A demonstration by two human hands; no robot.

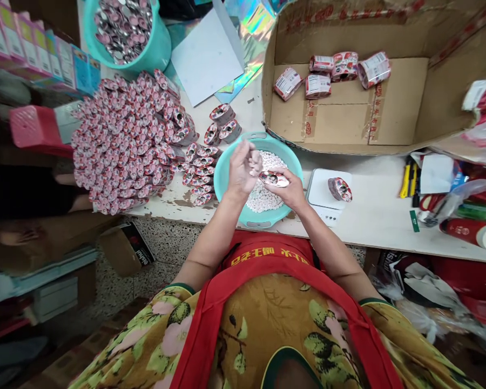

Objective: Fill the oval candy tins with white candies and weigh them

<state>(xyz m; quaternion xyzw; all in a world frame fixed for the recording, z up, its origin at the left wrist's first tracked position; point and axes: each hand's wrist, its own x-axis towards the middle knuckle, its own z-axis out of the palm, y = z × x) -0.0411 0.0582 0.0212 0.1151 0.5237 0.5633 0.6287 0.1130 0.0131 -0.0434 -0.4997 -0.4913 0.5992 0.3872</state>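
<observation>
Over a round turquoise plastic bowl of small white bits, my right hand grips a pink oval tub. I can't see inside my curled left hand.

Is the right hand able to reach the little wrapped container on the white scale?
Probably yes: the container on the scale is close by, with just the basin's rim between. But the right hand holds another wrapped container, so it would likely need to put that down first.
</observation>
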